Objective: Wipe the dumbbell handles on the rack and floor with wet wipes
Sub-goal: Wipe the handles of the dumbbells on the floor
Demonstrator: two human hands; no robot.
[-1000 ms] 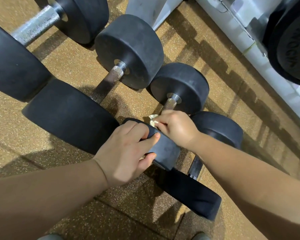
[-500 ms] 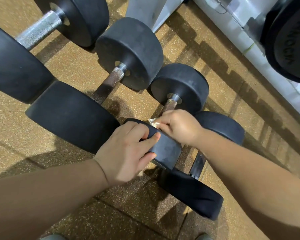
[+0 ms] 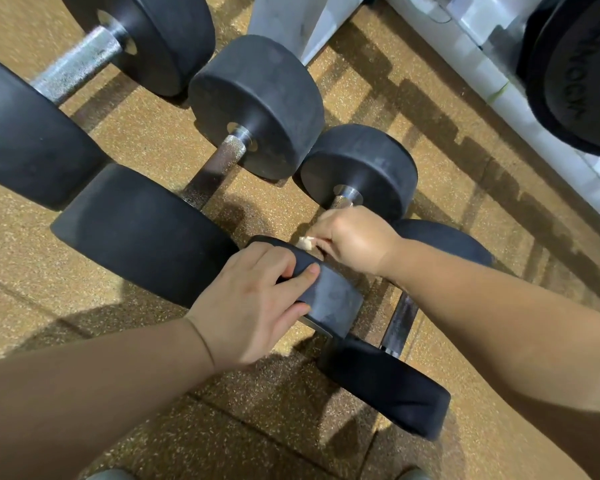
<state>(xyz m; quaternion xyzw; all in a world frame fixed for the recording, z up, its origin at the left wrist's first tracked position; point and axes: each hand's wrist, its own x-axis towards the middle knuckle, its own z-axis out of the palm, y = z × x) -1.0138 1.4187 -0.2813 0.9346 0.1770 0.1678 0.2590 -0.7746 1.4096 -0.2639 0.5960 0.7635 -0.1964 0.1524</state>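
Several black dumbbells lie side by side on the speckled floor. My left hand grips the near head of a small dumbbell. My right hand is wrapped round that dumbbell's metal handle, holding a crumpled wet wipe against it; only a bit of the wipe sticks out by my thumb. The far head of this dumbbell stands just beyond my right hand. Most of the handle is hidden under my fingers.
A bigger dumbbell lies to the left, a larger one beyond it. Another small dumbbell lies under my right forearm. The grey rack frame with a black weight runs along the right.
My right hand has slid a little along the handle toward the far head, with the wipe in it. My left hand keeps its hold on the near head.
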